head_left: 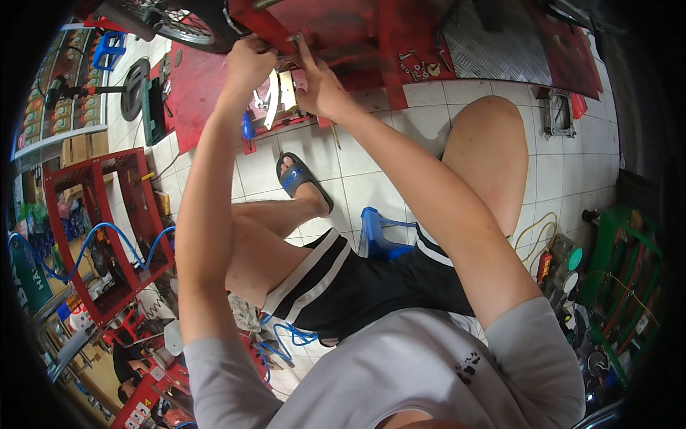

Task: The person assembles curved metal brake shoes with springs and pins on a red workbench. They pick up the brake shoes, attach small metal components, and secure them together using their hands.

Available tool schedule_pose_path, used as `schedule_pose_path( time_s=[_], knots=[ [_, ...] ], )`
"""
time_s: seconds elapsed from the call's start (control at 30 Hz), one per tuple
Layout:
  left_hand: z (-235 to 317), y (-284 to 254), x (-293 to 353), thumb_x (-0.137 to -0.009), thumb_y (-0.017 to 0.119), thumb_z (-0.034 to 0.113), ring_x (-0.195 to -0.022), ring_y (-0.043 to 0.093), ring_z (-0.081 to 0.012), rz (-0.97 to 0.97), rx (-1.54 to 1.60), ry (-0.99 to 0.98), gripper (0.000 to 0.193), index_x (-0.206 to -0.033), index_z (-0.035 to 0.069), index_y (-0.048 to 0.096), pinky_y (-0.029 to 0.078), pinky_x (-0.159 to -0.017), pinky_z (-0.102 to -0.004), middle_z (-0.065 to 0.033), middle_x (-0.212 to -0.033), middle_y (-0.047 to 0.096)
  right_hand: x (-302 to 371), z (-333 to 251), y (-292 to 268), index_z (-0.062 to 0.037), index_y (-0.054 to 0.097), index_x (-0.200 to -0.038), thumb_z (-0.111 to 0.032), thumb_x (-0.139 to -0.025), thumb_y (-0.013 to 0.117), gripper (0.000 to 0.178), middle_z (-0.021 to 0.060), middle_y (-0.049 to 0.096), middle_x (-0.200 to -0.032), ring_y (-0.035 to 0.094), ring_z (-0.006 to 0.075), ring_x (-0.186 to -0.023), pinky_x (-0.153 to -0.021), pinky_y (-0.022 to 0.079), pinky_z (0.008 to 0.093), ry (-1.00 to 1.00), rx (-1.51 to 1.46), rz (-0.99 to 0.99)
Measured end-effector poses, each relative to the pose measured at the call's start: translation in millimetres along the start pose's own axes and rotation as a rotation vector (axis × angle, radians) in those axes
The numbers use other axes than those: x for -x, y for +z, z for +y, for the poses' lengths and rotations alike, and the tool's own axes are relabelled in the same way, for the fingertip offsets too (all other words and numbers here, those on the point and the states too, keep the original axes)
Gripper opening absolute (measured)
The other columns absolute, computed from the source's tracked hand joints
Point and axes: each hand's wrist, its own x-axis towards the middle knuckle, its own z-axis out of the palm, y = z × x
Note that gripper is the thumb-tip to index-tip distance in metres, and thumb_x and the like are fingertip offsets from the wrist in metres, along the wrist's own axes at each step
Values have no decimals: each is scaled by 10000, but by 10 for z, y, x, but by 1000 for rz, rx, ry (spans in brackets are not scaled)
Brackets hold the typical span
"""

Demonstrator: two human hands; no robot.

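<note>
Both hands are up at 12 o'clock in the head view, jammed against the underside edge of a red metal lift platform (336, 32). The left hand (246, 64) is curled into a tight fist around something small at the platform's edge, but what's inside it can't be made out. The right hand (320, 86) sits just beside it, at 3 o'clock from the left one, index finger stretched up and pressed on the same spot, the other fingers loosely bent; it touches rather than grabs.

Right under the hands, at 6 o'clock, there's a pale metal bracket (286, 89) and a curved silver part (271, 107) lying on a red tray. A few loose bolts (418, 69) sit on the platform out at 3 o'clock. A spoked wheel (175, 21) pokes in around 10 o'clock.

Lower down, the person sits on a blue stool (379, 236), one foot in a dark sandal (300, 179) on the white tiled floor (572, 171). A red tool rack (107, 229) with blue hoses stands off at 8 o'clock.
</note>
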Motion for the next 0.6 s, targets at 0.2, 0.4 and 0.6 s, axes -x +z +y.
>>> schedule_pose_path(
  time_s=[0.2,0.4,0.6],
  knots=[
    [54,25,2,-827,599,43,-912,702,-172,-65,144,-51,275,-1087,3,679,523,-840,-294,-112,-995,737,96,9,-153,-210,92,-1558,-10,-729,605,995,312,386,-1413,460,450,-1268,-1038,440,444,139,50,-50],
    [-139,-118,-56,-847,599,173,-960,687,-302,-33,-121,87,263,-1073,71,689,512,-858,-398,-169,-1000,713,282,129,-188,-83,434,-1394,-78,-750,594,664,274,614,-1147,641,389,-1022,-888,527,428,54,70,85],
    [589,-56,315,-828,614,152,-960,655,-417,-119,-711,89,290,-1003,-80,623,530,-817,-471,-294,-900,666,242,872,-843,-64,738,-971,-260,-784,643,287,224,699,-863,690,372,-884,-830,558,421,246,405,324]
  ],
)
